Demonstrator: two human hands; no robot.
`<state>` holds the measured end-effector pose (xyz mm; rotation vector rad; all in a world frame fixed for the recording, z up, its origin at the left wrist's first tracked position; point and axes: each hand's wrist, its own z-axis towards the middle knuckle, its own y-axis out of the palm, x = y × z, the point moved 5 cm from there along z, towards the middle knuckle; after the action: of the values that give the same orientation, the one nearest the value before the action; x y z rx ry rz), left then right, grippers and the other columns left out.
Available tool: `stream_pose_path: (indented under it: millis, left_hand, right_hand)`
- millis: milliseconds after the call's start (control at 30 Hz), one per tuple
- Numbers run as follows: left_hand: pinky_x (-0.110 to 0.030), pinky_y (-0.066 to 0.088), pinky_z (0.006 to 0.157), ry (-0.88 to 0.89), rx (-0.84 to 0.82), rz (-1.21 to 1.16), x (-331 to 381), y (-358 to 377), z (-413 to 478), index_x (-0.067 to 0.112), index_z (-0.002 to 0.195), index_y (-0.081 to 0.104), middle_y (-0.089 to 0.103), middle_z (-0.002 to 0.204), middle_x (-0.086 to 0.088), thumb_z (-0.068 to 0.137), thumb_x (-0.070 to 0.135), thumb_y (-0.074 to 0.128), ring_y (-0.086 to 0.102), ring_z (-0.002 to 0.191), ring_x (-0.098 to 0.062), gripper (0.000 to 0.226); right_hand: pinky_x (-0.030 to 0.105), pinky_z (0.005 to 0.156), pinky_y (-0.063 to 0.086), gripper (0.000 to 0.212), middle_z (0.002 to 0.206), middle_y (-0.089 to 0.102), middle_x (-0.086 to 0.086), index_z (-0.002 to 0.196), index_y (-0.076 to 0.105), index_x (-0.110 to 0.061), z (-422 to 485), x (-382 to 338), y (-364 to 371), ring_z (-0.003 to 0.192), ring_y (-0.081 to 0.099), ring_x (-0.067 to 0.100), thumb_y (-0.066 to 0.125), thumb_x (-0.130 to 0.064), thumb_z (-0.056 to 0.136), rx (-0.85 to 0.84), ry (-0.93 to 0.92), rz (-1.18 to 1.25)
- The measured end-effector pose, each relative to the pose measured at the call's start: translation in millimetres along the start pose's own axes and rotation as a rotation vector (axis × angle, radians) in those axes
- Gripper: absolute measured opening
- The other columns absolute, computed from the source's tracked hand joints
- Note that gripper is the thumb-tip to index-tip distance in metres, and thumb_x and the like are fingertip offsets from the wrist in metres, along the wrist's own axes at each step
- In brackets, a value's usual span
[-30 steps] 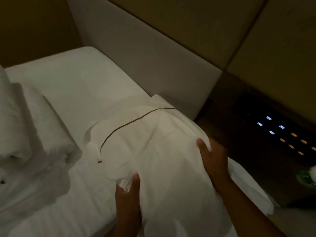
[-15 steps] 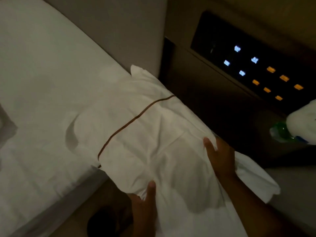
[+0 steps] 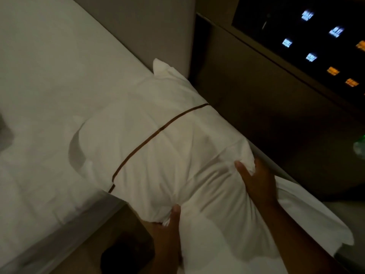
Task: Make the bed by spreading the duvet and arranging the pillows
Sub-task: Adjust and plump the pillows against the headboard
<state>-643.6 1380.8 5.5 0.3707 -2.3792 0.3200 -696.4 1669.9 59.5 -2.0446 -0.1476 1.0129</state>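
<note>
**Inspector:** Where is the task item?

**Assessor:** The white pillow with a thin brown stripe [image 3: 158, 147] lies on the near corner of the white-sheeted bed [image 3: 49, 95]. Its far end is close against the grey padded headboard [image 3: 148, 26], and its near end overhangs the mattress edge.

**Inspector:** And the hands?

**Assessor:** Both grip it. The left hand [image 3: 167, 230] holds bunched fabric at the near edge, fingers curled beneath and thumb on top. The right hand [image 3: 256, 180] clutches a gathered fold on the right side, fingers closed round it. A loose flap of pillowcase trails past the right forearm.

**Inspector:** What is around it?

**Assessor:** To the right of the headboard is a dark wall panel with small blue-white and orange lit buttons [image 3: 316, 46]. A greenish item [image 3: 358, 149] sits at the right edge, too blurred to identify. A dark shape [image 3: 122, 258] lies on the floor below the left hand, and I cannot tell what it is.

**Inspector:** Is anything in the way?

**Assessor:** The headboard bounds the pillow's far end, with the panel wall just beside it.
</note>
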Motion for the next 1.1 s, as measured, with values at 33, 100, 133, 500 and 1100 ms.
stream_pose_path:
  millis: [33,100,133,500,1100]
  left_hand:
    - [-0.048,0.031,0.114,-0.013,-0.01,-0.012,3.6,-4.4,-1.2,0.027,0.151,0.015,0.031,0.155,-0.006,0.071,0.045,0.078,0.036,0.138,-0.031,0.104]
    - [-0.051,0.033,0.113,-0.01,-0.011,-0.024,22.4,-17.9,-14.5,0.03,0.15,0.017,0.033,0.154,-0.003,0.064,0.051,0.08,0.037,0.138,-0.031,0.109]
    - [-0.051,0.035,0.111,-0.009,-0.017,-0.03,30.8,-27.0,-19.3,0.028,0.149,0.022,0.037,0.151,-0.003,0.062,0.051,0.08,0.041,0.134,-0.03,0.107]
    - [-0.04,0.055,0.081,0.414,-0.019,0.275,210.5,-120.6,-111.8,0.018,0.131,0.048,0.06,0.111,-0.008,0.064,0.065,0.075,0.062,0.094,-0.022,0.087]
    - [-0.029,0.049,0.086,0.871,0.348,0.618,425.0,-430.7,-238.6,0.018,0.135,0.05,0.059,0.124,-0.003,0.081,0.042,0.072,0.06,0.101,-0.018,0.063]
  right_hand:
    - [0.049,0.098,0.047,0.078,0.125,0.061,0.011,0.129,0.052,-0.015,-2.7,-2.7,-2.1,0.115,0.058,0.033,0.054,-0.072,0.077,-0.007,0.0,-0.03]
    - [0.049,0.098,0.046,0.076,0.126,0.059,0.013,0.131,0.049,-0.014,-12.2,-10.7,-8.4,0.115,0.057,0.034,0.052,-0.07,0.08,-0.025,-0.006,-0.106]
    - [0.048,0.097,0.046,0.075,0.127,0.058,0.014,0.131,0.047,-0.014,-18.4,-17.0,-13.5,0.115,0.056,0.034,0.052,-0.069,0.081,-0.022,-0.022,-0.126]
    - [0.039,0.098,0.045,0.063,0.13,0.049,0.014,0.132,0.045,-0.015,-135.1,-194.7,-50.1,0.118,0.052,0.031,0.061,-0.054,0.085,-0.224,-0.362,-0.058]
    - [0.038,0.089,0.05,0.05,0.127,0.052,0.004,0.126,0.045,-0.019,-391.6,-510.5,0.5,0.11,0.058,0.024,0.054,-0.051,0.089,-0.366,-1.167,-0.317]
